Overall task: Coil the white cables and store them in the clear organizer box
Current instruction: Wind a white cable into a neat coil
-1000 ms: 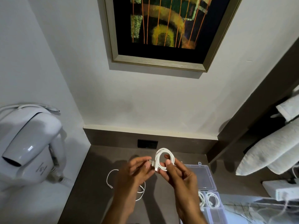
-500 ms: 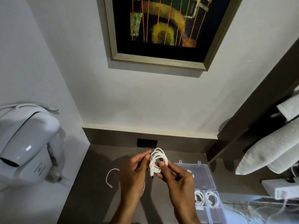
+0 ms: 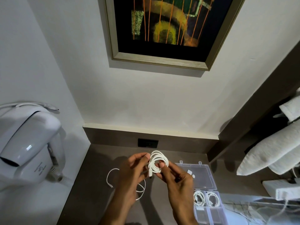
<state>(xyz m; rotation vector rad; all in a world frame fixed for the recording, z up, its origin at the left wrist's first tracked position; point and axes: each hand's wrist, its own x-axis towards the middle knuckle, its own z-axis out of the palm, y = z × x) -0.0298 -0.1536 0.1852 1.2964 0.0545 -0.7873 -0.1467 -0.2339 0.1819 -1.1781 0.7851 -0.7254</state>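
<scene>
Head view, both forearms entering from the lower edge and converging above the dark countertop [image 3: 97, 176]. My left hand [image 3: 131, 174] was raised with the palm turned inward, its fingers [image 3: 142, 157] curled so that the tips met the left side of the coiled white cable [image 3: 158, 162]. My right hand [image 3: 177, 181] faced it from the other side, thumb [image 3: 162, 164] laid across the front of the loops and the remaining fingers folded behind them. The coil was thus pinched between both hands, held upright in the air above the counter, with several loops stacked together and a short end hanging at its lower left.

A second white cable [image 3: 125, 184] lay loose on the countertop, partly hidden beneath my left wrist, its plug end toward the left.

The clear organizer box [image 3: 209, 207] sat on the counter just to the right of my right forearm, with its lid [image 3: 203, 177] lying open toward the wall. Two coiled cables [image 3: 207, 198] rested side by side in adjoining compartments nearest the lid.

A wall-mounted hair dryer [image 3: 29, 143] hung at the left, a framed picture [image 3: 164, 31] above, and folded white towels [image 3: 272, 151] at the right.
</scene>
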